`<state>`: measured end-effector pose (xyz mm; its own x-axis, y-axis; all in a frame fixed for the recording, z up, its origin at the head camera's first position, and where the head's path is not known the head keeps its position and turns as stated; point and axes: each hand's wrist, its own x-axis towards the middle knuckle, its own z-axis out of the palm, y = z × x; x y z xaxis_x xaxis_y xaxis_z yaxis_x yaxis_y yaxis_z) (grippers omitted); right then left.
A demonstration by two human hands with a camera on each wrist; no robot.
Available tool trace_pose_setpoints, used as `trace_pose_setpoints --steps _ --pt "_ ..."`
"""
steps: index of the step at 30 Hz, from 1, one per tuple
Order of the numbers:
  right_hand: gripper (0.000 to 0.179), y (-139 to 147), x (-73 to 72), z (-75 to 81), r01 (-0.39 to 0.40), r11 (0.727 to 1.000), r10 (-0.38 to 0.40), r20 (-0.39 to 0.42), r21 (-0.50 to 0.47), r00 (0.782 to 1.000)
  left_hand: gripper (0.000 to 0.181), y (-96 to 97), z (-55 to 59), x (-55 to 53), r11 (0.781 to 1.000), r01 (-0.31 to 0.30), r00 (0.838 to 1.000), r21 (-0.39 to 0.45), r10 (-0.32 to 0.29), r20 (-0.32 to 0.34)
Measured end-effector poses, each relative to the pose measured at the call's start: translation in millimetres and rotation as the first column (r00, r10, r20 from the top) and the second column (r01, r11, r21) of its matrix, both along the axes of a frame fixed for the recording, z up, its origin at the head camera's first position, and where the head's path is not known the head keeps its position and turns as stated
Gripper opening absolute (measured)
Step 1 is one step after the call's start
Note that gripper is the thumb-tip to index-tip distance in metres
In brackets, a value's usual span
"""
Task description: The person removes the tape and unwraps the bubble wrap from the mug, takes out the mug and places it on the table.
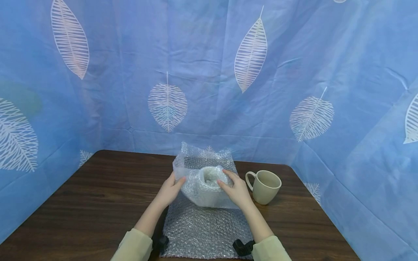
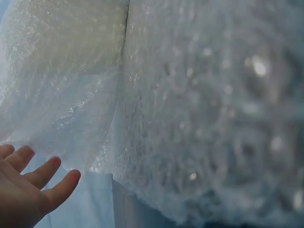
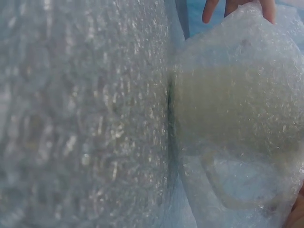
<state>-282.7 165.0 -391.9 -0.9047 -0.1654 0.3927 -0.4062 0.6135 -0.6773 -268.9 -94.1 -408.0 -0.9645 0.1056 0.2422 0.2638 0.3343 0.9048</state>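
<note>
A pale mug [image 1: 209,175] stands upright inside a sleeve of clear bubble wrap [image 1: 202,195], its open rim facing up. In the right wrist view, the mug's handle [image 3: 237,202] shows through the plastic. My left hand [image 1: 168,188] pinches the loose left end of the wrap, thumb in front and fingers behind. My right hand [image 1: 236,188] holds the wrapped mug at its right side, thumb and fingers by the rim. Under the mug lies a flat sheet of bubble wrap [image 1: 202,228], running toward the front table edge.
A second, unwrapped cream mug [image 1: 267,188] stands just right of my right hand, handle pointing left. The dark wooden table [image 1: 107,192] meets a blue leaf-patterned cloth [image 1: 205,112] at the back and sides. Black wrist straps [image 1: 243,248] sit near my cuffs.
</note>
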Motion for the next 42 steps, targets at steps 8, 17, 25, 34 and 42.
trace_pose_setpoints --steps 8,17,25,34,42 --pt "0.051 -1 0.9 -1.1 0.023 0.996 -0.023 -0.008 -0.083 1.000 0.061 -1.5 -2.6 3.6 1.000 -0.022 1.000 -0.004 0.022 0.000" --pt "0.039 -4 -0.7 -1.0 0.050 0.984 -0.054 -0.022 -0.172 0.998 0.059 -3.0 -4.0 6.0 1.000 -0.022 0.999 -0.004 0.022 -0.025" --pt "0.036 -6 -0.8 6.8 0.156 0.964 -0.158 0.008 -0.216 0.987 0.055 -4.2 -4.7 5.9 0.999 -0.042 0.998 -0.018 0.042 -0.040" --pt "0.025 -7 -5.7 17.4 0.229 0.959 -0.231 0.009 -0.166 0.973 0.057 -4.8 -5.7 4.5 0.999 -0.053 0.998 0.010 0.053 -0.038" --pt "0.023 -6 -5.2 15.8 0.218 0.966 -0.222 -0.009 -0.140 0.975 0.060 -6.1 -7.6 3.8 0.998 -0.056 0.998 0.009 0.056 -0.007"
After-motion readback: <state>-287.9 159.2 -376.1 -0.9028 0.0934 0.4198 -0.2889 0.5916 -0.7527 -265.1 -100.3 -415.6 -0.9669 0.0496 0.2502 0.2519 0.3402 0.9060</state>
